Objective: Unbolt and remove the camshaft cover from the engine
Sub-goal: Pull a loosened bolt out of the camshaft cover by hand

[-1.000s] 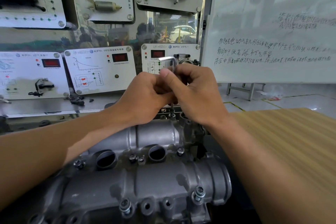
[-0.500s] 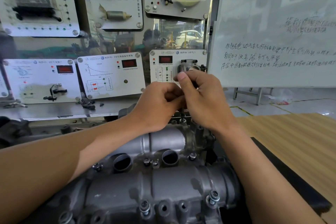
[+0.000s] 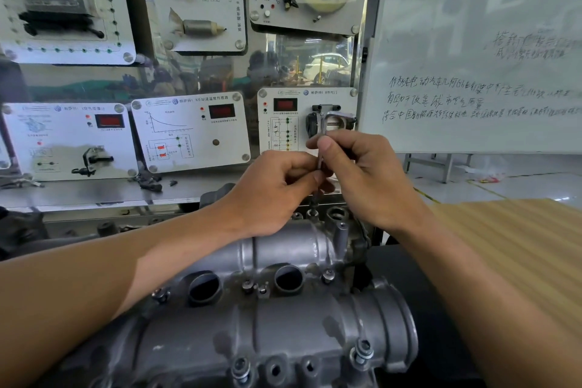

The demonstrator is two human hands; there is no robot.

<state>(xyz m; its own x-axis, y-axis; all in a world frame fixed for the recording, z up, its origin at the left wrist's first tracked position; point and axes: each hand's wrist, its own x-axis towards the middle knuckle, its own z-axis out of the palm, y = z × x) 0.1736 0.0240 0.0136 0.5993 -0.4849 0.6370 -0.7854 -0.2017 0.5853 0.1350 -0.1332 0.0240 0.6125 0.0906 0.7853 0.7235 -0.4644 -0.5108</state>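
Note:
The grey cast camshaft cover [image 3: 283,324] fills the lower middle, with bolts along its edges, such as one at the near right [image 3: 362,353] and one near the middle [image 3: 327,276]. Over its far end both hands meet on a thin upright metal key [image 3: 320,161]. My left hand [image 3: 271,192] pinches the shaft from the left with curled fingers. My right hand [image 3: 368,179] grips it from the right, thumb pressed on the shaft. Below the hands the key's lower end [image 3: 311,201] runs down to a bolt hole [image 3: 311,213] at the cover's far end. Its tip is hidden.
A wooden table top [image 3: 519,246] lies to the right, with a black mat [image 3: 406,264] under the engine. Behind stand white training panels [image 3: 189,132] on a metal shelf [image 3: 94,195], and a whiteboard [image 3: 472,57] with handwriting at the right.
Both hands stay together on the key over the cover's far end. They sit lower in the picture now, and my right thumb has shifted along the shaft.

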